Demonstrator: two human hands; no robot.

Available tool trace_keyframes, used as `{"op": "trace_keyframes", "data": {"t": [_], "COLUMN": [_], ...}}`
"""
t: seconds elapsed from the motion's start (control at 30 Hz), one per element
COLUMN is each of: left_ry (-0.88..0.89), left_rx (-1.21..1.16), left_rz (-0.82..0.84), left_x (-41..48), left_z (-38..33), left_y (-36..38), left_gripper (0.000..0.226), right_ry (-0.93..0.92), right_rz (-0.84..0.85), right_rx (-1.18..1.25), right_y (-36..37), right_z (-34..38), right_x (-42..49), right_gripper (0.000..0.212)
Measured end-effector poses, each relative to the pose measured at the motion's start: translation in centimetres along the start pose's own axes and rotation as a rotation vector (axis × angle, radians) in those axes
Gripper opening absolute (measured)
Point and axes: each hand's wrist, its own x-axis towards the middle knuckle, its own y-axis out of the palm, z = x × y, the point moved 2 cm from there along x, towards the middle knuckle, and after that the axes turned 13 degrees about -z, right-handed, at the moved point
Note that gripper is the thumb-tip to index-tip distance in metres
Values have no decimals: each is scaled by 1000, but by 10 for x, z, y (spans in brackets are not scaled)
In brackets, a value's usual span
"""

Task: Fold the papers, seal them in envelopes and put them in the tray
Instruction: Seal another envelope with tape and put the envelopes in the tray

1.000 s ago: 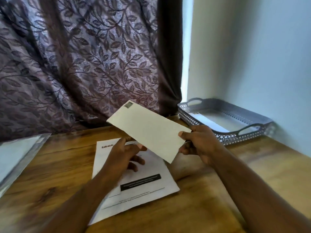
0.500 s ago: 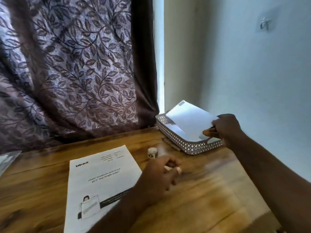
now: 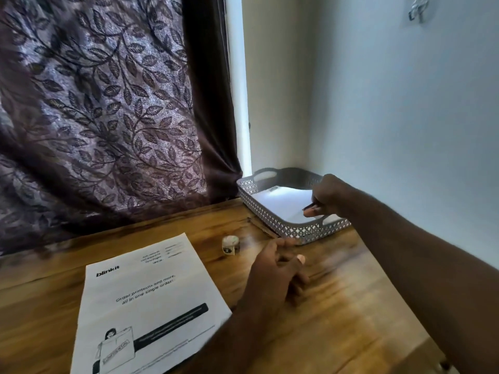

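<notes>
A dark leaf-patterned curtain [image 3: 108,117] hangs beyond and to the left of both hands, and a pale wall [image 3: 391,103] rises behind and to the right of the right hand [image 3: 328,195]. The wooden table [image 3: 337,319] lies under both forearms. A printed sheet of paper [image 3: 151,298] lies flat and unfolded on it just left of the left hand [image 3: 272,276], its right edge passing under that forearm. The grey lattice tray [image 3: 270,211] sits in the corner, beyond the left hand and directly beneath the right one. A white envelope [image 3: 283,203] lies inside the tray, its near end under the right hand. That hand reaches over the tray's rim with fingers curled and the thumb at the envelope's end; whether it is pinching the envelope or merely touching it I cannot tell. The left hand is low over the table, blurred, fingers loosely curled and grasping nothing. A small roll of tape [image 3: 231,245] stands on the table just beyond and left of the left hand, near the tray's front wall. A small hook [image 3: 417,10] is fixed to the wall high above the right hand.
</notes>
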Motion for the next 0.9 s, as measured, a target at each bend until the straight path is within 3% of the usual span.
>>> {"op": "trace_keyframes", "data": {"t": [0.13,0.3,0.37,0.5,0.7,0.9], "left_ry": [-5,-23,-24,-32,-53,-4], "left_rx": [-63,-90,-88,-125,-136,-114], "left_rz": [9,14,19,-14,-33,-27], "left_x": [0,0,0,-1,0,-2], "left_z": [-1,-2,-2,-1,0,-2], "left_y": [3,2,3,4,3,2], "left_gripper": [24,20,19,25,31,25], "right_ry": [-40,-221,-307,-379,-387,-466], "right_rz": [-35,-211,-216,-207,-199,-198], "right_rx": [-161,-584,-727,-886,-922,-728], "right_y": [-1,11,18,33,45,41], "right_z": [6,5,3,0,-5,10], "right_x": [5,6,6,6,6,-8], "right_gripper": [25,23,15,25,28,18]}}
